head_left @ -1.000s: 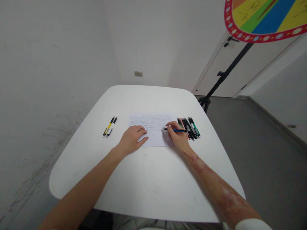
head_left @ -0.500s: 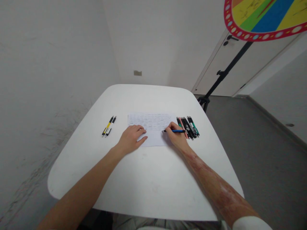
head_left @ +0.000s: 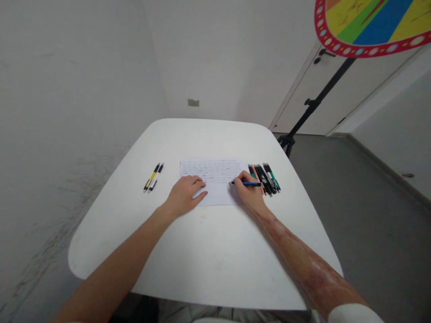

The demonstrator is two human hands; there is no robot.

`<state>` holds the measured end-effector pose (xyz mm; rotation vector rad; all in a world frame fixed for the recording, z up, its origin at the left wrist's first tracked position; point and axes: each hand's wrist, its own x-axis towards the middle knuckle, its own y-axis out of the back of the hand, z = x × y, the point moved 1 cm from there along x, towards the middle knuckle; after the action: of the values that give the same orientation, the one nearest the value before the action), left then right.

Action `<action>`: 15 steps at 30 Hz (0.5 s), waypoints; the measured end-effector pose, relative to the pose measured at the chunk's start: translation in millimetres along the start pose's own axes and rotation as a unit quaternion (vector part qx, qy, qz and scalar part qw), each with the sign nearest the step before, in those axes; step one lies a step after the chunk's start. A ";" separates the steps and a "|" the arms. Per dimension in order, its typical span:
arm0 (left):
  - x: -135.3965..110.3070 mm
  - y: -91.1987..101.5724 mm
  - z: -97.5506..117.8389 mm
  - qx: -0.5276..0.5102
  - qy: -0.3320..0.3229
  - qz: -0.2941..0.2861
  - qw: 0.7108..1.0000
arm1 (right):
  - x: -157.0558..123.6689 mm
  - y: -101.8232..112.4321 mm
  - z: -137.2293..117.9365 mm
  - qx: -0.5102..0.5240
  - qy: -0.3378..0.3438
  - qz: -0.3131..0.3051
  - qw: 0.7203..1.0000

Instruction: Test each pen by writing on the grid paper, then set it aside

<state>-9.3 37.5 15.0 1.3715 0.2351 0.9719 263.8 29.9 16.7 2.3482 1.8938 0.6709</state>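
A sheet of paper (head_left: 215, 177) with several lines of handwriting lies in the middle of the white table (head_left: 208, 251). My left hand (head_left: 185, 195) rests flat on the paper's lower left corner, fingers stretched out. My right hand (head_left: 248, 193) is closed round a blue pen (head_left: 247, 183), whose tip touches the paper's right side. Just right of that hand lies a row of several pens (head_left: 266, 178), black, green and pink. Two pens (head_left: 153, 177), one yellow and one white, lie to the left of the paper.
A colourful prize wheel (head_left: 370, 24) on a black tripod stand (head_left: 311, 105) stands behind the table's right corner. White walls close in at the left and back, with a door (head_left: 323, 89) behind the stand. Grey floor lies to the right.
My right hand with the blue pen has shifted very slightly along the paper's right side. My left hand has stayed put on the sheet.
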 end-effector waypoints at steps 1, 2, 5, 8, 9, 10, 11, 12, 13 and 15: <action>0.0 0.0 -0.1 0.000 0.000 0.000 1.000 | 0.1 -0.1 0.3 0.003 0.000 -0.003 1.000; 0.0 -0.1 -0.1 0.001 0.000 0.000 1.000 | 0.3 -0.2 0.8 0.006 -0.001 -0.005 1.000; -0.2 -0.4 -0.2 0.001 0.002 0.001 1.000 | 0.8 -0.4 2.3 0.017 0.002 -0.009 1.000; -0.6 -0.5 0.1 0.000 0.001 0.002 1.000 | 1.0 0.0 2.4 0.013 0.006 -0.007 1.000; -0.6 -0.4 0.3 0.000 0.001 0.002 1.000 | 0.9 0.2 2.0 0.010 0.007 -0.006 1.000; -0.6 -0.3 0.5 0.000 0.000 0.003 1.000 | 0.7 0.4 1.3 0.007 0.007 -0.005 1.000; -0.6 0.0 0.8 0.000 0.000 0.004 1.000 | 0.3 0.6 0.5 0.006 0.005 -0.006 1.000; -0.5 0.2 1.1 0.000 0.000 0.004 1.000 | -0.1 0.8 -0.3 0.008 0.004 -0.006 1.000; -0.4 0.4 1.3 0.000 0.000 0.005 1.000 | -0.6 0.8 -1.1 0.011 0.003 -0.006 1.000; -0.3 0.6 1.6 0.000 0.001 0.005 1.000 | -1.4 0.8 -2.3 0.017 0.002 -0.004 1.000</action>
<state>-8.7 36.1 15.8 1.3728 0.2302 0.9819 263.5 27.9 18.6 2.3586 1.9310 0.6492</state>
